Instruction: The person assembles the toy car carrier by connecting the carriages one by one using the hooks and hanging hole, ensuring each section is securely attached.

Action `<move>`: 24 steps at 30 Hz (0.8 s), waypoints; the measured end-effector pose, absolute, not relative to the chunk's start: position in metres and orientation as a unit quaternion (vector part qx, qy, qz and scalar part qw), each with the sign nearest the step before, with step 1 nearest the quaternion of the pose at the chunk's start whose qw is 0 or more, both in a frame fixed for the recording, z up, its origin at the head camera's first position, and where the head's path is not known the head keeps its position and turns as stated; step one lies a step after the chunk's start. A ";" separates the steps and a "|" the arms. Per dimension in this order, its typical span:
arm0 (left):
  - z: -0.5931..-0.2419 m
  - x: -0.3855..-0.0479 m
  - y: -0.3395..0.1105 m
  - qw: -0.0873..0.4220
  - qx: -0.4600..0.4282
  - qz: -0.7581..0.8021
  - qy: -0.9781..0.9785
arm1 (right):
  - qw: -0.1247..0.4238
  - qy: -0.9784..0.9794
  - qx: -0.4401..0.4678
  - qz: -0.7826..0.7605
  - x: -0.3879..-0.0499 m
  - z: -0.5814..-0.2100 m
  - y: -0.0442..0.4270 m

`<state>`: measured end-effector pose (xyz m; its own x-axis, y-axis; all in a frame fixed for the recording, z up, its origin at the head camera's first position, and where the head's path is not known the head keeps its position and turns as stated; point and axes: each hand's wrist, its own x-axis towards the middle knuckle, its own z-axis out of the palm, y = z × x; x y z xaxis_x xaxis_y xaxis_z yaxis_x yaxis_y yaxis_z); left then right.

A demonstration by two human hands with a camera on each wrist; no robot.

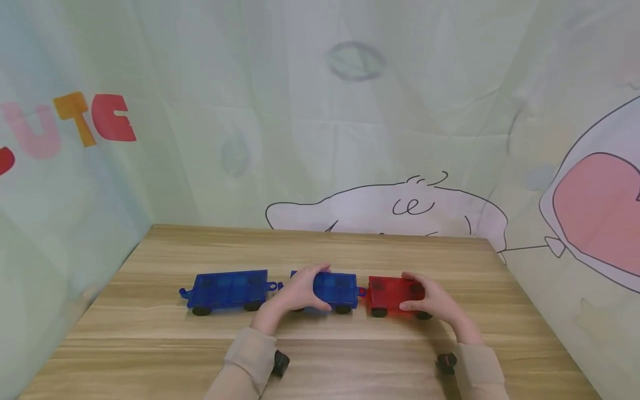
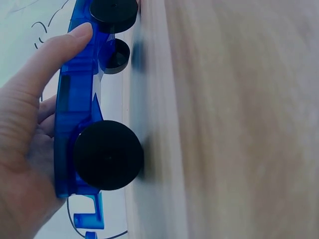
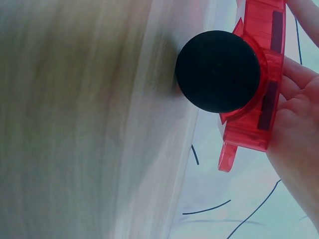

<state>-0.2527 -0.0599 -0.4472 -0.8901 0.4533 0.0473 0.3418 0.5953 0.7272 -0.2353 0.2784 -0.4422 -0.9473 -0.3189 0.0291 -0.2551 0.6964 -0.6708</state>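
In the head view my left hand grips the middle blue toy wagon across its width, thumb on the near side and fingers on the far side. My right hand holds the red toy wagon the same way at its right end. Between these two wagons their couplers meet; whether they are hooked, I cannot tell. In the left wrist view the thumb presses the blue wagon's side above its black wheels. A black wheel of the red wagon shows in the right wrist view.
A longer blue wagon stands in line on the left, its right coupler close to the middle wagon's. All are on a wooden table. A printed curtain hangs behind and at the sides.
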 end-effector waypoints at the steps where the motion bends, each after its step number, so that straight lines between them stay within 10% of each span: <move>1: -0.447 -0.253 -0.060 0.071 0.223 0.388 0.891 | 0.045 0.920 -0.157 -0.357 -0.236 -0.442 0.278; 24: -0.446 -0.254 -0.059 0.069 0.228 0.378 0.895 | 0.036 0.922 -0.154 -0.354 -0.237 -0.444 0.278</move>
